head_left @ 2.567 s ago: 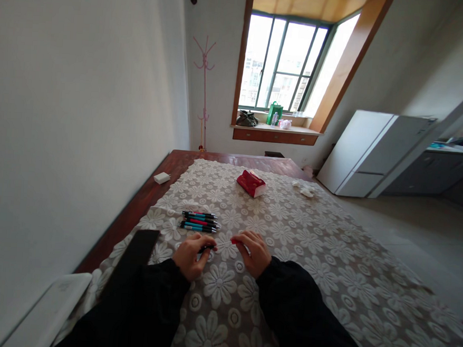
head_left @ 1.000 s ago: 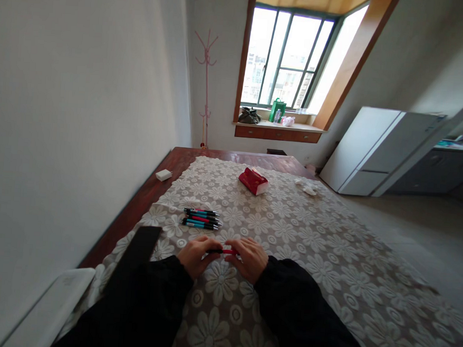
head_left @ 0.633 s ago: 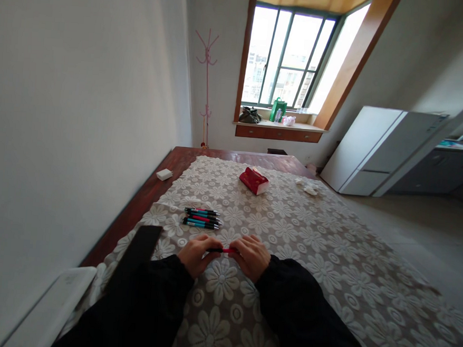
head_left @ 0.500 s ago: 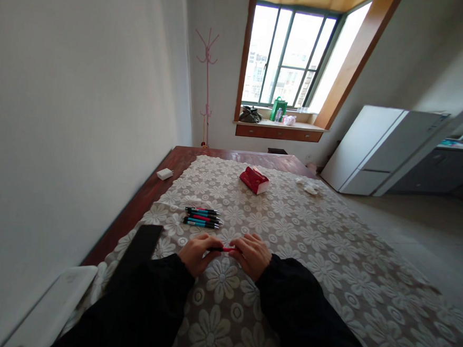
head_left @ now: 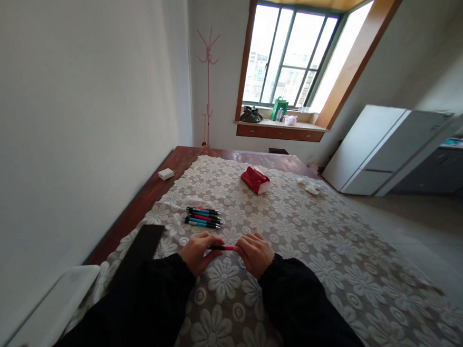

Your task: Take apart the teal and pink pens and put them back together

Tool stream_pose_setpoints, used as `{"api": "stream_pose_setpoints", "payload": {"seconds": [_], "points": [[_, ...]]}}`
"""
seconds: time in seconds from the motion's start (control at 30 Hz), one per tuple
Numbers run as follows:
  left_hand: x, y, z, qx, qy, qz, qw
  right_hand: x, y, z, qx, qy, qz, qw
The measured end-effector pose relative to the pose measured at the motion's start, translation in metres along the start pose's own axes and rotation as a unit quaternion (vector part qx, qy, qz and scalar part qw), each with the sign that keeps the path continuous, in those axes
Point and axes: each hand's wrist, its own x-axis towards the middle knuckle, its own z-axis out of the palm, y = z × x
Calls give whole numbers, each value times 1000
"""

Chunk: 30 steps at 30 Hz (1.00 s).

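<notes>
Between my hands lies a red and black pen [head_left: 228, 248], held level above the patterned tablecloth [head_left: 224, 278]. My left hand [head_left: 201, 252] pinches its black end between thumb and fingers. Fingers of my right hand [head_left: 255, 253] are closed round the red end, which they partly hide. Just beyond my left hand, several pens [head_left: 203, 218] in blue, red and black rest side by side on the cloth, tips pointing right.
A red tissue pack [head_left: 255, 180] sits farther back, with crumpled white tissue [head_left: 310, 187] to its right. Left of my arm are a dark flat slab [head_left: 139, 251] and a white tray-like object [head_left: 54, 304]. A small white box [head_left: 166, 174] stands near the table's left edge.
My right hand has shifted slightly right along the pen, so more of its red part shows. My left hand keeps its pinch in nearly the same place.
</notes>
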Motion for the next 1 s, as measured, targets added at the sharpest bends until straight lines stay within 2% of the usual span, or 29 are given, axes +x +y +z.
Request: {"api": "stream_pose_setpoints", "payload": {"seconds": [0.1, 0.2, 0.5, 0.73, 0.9, 1.0], "points": [[1, 2, -3, 37, 26, -38, 998, 1, 2, -1, 15, 33, 10, 999], [2, 2, -6, 70, 23, -58, 996, 1, 4, -2, 18, 52, 14, 998], [1, 3, -6, 53, 68, -18, 996, 0, 6, -1, 18, 44, 21, 999], [2, 5, -6, 75, 44, -6, 996, -1, 4, -1, 10, 40, 6, 999], [2, 7, -6, 83, 76, 20, 993, 0, 2, -3, 15, 35, 11, 999], [2, 9, -7, 78, 60, 9, 995, 1, 1, -6, 10, 54, -10, 998]]}}
